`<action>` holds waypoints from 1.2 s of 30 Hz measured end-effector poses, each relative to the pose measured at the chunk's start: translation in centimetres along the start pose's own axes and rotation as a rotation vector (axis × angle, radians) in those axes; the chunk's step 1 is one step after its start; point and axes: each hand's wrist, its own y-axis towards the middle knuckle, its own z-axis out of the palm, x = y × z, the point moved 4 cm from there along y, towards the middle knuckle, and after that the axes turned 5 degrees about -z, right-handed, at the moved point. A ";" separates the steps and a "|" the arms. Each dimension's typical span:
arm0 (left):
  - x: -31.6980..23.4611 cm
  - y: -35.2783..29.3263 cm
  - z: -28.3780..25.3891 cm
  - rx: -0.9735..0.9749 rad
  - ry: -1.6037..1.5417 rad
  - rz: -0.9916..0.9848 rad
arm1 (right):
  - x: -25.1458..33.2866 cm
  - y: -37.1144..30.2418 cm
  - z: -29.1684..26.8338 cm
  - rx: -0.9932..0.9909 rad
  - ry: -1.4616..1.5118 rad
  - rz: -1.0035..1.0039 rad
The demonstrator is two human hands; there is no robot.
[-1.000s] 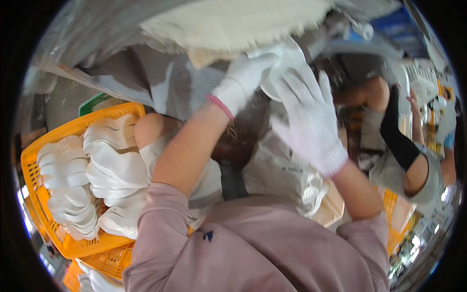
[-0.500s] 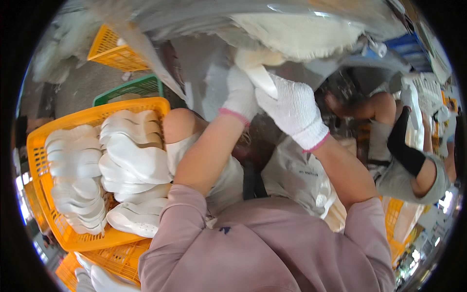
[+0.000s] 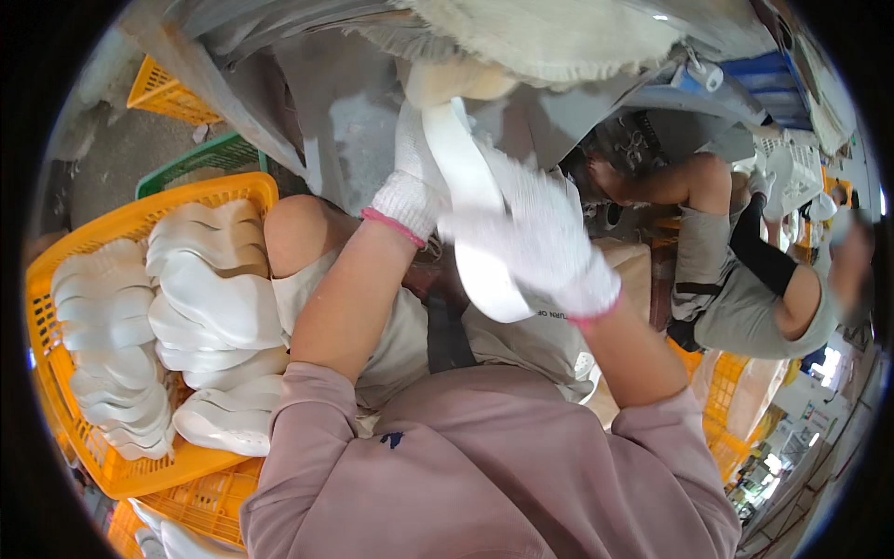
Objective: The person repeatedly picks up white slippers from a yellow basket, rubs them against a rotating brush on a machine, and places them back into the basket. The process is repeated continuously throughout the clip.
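Observation:
Both my hands wear white knit gloves and grip one white shoe sole (image 3: 470, 200). My left hand (image 3: 410, 177) holds its upper end, close under a large fluffy cream buffing wheel (image 3: 549, 37). My right hand (image 3: 545, 242) wraps its middle, and the lower end of the sole sticks out below that hand. The sole's top end touches a cream pad (image 3: 456, 79) beneath the wheel.
An orange plastic crate (image 3: 102, 466) at my left holds several stacked white soles (image 3: 196, 298). A green crate (image 3: 200, 163) and another orange crate (image 3: 163, 88) stand behind it. At the right a seated person (image 3: 754, 279) works on another white piece. More orange crates (image 3: 717, 391) lie lower right.
My hands have closed together on the sole and lifted it up toward the wheel. The view has tilted, bringing the crate of soles further into sight.

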 end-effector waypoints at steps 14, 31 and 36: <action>2.0 -1.8 1.6 -0.170 -0.168 0.001 | 0.7 -5.4 2.3 -0.296 -0.331 -0.141; -3.5 -2.2 2.0 -0.550 0.216 0.091 | 0.5 0.4 1.1 -0.629 -0.351 -0.217; -4.4 -2.3 2.0 -0.381 0.537 0.249 | -0.8 0.3 1.9 -0.610 -0.181 -0.193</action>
